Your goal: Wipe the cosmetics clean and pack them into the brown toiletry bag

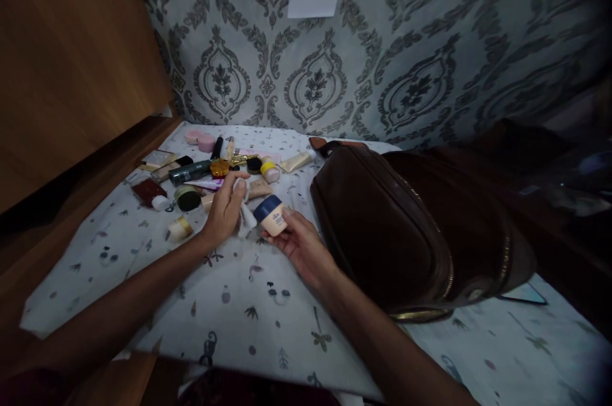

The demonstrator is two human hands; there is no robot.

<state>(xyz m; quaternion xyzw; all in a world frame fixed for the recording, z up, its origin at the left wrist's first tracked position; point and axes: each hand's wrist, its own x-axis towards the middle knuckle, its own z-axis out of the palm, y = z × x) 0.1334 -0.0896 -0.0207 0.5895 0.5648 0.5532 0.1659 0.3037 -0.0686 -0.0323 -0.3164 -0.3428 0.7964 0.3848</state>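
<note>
My right hand [306,250] is closed around a small peach-coloured jar [273,222] with a dark blue lid, tilted above the patterned white sheet. Just left of it, my left hand [225,208] has its fingers curled round a crumpled white wipe [246,220], which hangs down beside the jar's lid. Behind my left hand lies a beige tube [261,188]. A round jar with a dark lid [187,198] and a small jar with a gold band [180,228] are on the sheet to its left.
Several cosmetics lie farther back, among them a dark red bottle [149,192], pink jars [206,142], a yellow-lidded jar [270,172] and a cream tube [297,162]. A large brown leather bag [377,221] stands at the right. Wooden furniture [81,62] borders the left, patterned wallpaper [315,81] the back.
</note>
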